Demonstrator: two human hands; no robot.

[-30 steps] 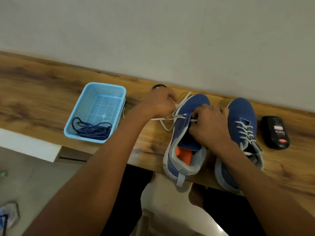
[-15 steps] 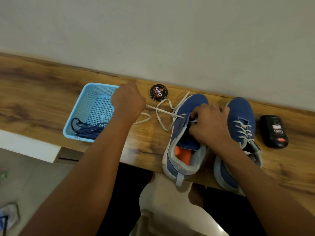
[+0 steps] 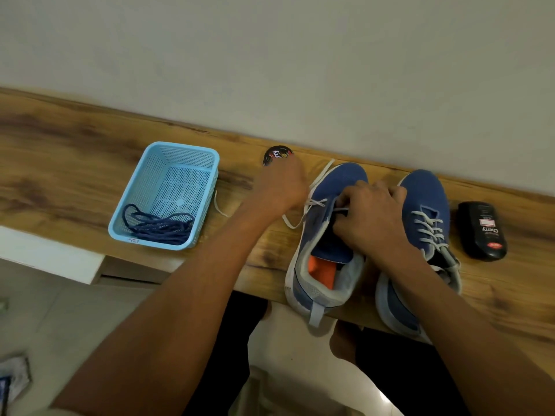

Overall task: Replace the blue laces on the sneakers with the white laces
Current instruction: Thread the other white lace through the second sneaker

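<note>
White lace [image 3: 312, 202] only part-threaded through left sneaker [image 3: 327, 235]; lower eyelets bare, so mid-lacing by the look of it. Left hand [image 3: 280, 190], just left of that sneaker, apparently pinching the lace, fingers hidden, cannot tell for sure. Right hand [image 3: 369, 217] curled on the eyelet row. Next: feeding the stiff tip through a small hole. Right sneaker [image 3: 420, 244] just right, already white-laced. Blue laces [image 3: 159, 226] coiled in perforated plastic basket [image 3: 136, 235] further left.

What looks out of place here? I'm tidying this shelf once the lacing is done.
Little stands out. Both sneakers overhang the wooden shelf's front edge at the heel. The white lace trails loose across the wood, which fits lacing under way. The blue laces lie bundled in the basket.
</note>
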